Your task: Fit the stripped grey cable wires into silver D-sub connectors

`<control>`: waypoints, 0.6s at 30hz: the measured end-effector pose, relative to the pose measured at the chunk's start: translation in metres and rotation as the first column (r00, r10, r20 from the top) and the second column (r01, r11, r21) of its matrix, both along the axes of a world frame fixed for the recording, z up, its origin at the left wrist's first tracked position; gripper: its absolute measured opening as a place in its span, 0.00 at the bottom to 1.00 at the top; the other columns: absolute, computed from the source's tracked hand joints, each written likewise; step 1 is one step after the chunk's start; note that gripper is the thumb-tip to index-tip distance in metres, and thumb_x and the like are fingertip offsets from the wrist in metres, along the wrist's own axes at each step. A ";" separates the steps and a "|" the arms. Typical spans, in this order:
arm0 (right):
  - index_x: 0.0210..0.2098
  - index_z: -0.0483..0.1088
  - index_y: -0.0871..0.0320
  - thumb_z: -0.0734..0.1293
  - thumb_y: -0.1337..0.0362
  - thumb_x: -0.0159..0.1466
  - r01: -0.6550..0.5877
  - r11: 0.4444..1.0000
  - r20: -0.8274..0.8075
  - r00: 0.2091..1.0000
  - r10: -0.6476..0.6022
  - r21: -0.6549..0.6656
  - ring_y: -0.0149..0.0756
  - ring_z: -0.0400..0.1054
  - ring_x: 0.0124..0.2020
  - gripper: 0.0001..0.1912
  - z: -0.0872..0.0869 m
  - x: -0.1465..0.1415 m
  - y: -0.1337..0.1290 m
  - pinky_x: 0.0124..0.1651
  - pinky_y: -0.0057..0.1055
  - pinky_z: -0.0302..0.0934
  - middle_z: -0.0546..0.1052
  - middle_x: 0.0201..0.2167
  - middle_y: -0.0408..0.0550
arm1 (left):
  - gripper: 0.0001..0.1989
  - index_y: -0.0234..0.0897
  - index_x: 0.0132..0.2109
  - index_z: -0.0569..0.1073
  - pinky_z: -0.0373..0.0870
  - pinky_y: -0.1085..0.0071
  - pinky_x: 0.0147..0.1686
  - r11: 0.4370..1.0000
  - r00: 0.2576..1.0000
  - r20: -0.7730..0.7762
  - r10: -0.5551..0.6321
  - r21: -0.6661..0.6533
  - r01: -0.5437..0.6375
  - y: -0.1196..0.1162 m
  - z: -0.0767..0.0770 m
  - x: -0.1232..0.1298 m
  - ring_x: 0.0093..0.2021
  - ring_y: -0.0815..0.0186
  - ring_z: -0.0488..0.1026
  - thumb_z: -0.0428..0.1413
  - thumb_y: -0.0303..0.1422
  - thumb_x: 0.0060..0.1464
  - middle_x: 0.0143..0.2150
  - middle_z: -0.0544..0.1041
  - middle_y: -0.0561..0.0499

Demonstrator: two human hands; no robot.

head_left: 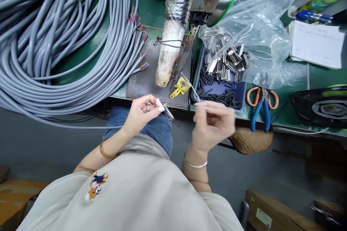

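Note:
My left hand [141,113] is closed in a pinch, with white covers on its fingertips. It grips a multi-pin connector [169,114] with thin coloured wires at its back, just in front of the table edge. From under that hand a grey cable [89,127] runs off to the left. To the right, my right hand [211,121], slightly blurred, pinches a thin silvery solder wire [191,86]. This wire slopes up to the tip of a metal stand [187,48], beside a green-rimmed solder spool [229,1].
Grey cables [62,92] with stripped ends cover the left side. A white-wrapped hose [169,50] hangs over a dark plate [146,88]. Further right are a tray [241,103] of connectors and black tubes, a plastic bag [260,39], pliers [262,104], paper [316,43] and a fan [325,106].

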State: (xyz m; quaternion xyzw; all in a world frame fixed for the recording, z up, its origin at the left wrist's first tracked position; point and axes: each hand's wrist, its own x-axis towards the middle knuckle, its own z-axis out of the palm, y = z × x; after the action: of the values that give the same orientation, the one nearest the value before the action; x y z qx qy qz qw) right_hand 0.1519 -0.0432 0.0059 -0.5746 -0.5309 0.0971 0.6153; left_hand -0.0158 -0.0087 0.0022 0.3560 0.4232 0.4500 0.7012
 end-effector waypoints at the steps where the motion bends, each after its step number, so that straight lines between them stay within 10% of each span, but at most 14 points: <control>1: 0.33 0.70 0.54 0.73 0.66 0.66 0.031 1.000 -0.028 0.999 -0.031 0.003 0.32 0.75 0.29 0.08 0.001 0.003 0.000 0.24 0.28 0.64 0.80 0.31 0.43 | 0.18 0.34 0.29 0.73 0.53 0.79 0.20 1.000 1.000 0.008 0.006 0.004 -0.006 0.001 -0.001 -0.001 0.19 0.80 0.57 0.73 0.39 0.42 0.22 0.70 0.58; 8: 0.35 0.74 0.53 0.72 0.71 0.65 -0.268 0.959 0.124 0.952 0.279 -0.097 0.37 0.81 0.41 0.07 0.002 0.002 -0.004 0.36 0.33 0.74 0.85 0.40 0.45 | 0.18 0.34 0.31 0.73 0.51 0.79 0.18 0.999 0.999 0.023 -0.031 0.032 0.030 0.000 -0.003 0.000 0.17 0.80 0.55 0.73 0.39 0.45 0.20 0.69 0.59; 18: 0.33 0.73 0.53 0.72 0.69 0.66 -0.301 0.937 0.088 0.943 0.320 -0.179 0.31 0.77 0.33 0.07 0.001 -0.011 0.001 0.31 0.28 0.68 0.83 0.34 0.42 | 0.16 0.34 0.29 0.75 0.66 0.78 0.26 0.997 0.997 -0.072 0.019 0.071 -0.014 -0.007 0.001 0.004 0.23 0.76 0.67 0.73 0.37 0.42 0.27 0.76 0.55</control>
State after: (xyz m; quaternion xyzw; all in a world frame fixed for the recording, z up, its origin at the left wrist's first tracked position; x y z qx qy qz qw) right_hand 0.1410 -0.0422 0.0071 -0.5365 -0.6402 0.2028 0.5111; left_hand -0.0117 -0.0155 0.0032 0.3931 0.4353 0.4570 0.6687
